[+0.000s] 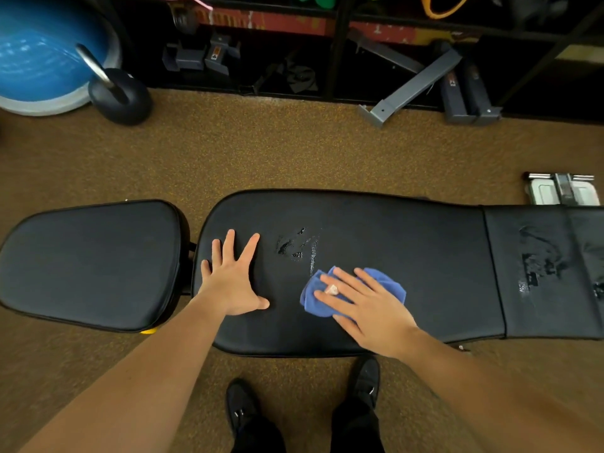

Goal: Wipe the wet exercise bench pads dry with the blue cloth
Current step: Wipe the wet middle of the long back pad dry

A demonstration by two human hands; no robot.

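Two black pads lie side by side in front of me: a short seat pad on my left and a long back pad in the middle. A thin gap runs between them. The long pad goes on to my right, past a seam, into an end part that runs out of view. Its near edge is just above my black shoes. Brown speckled floor is open all along the far side of the bench.

Far off, a dark rack stands along the wall, with a grey metal bar leaning out onto the floor. A blue round trainer and a black kettlebell sit at the far left. Something shiny and silver lies near the far right end of the bench.

Wet spots shine on the long pad, between my hands and a bit farther away. More wet marks show on the end part, well apart from me.

My left hand lies flat on the long pad near its left end, fingers spread wide, holding nothing. My right hand presses flat on the blue cloth, fingers straight and spread. The cloth is bunched under my palm, near the pad's near edge, just below the wet spots.
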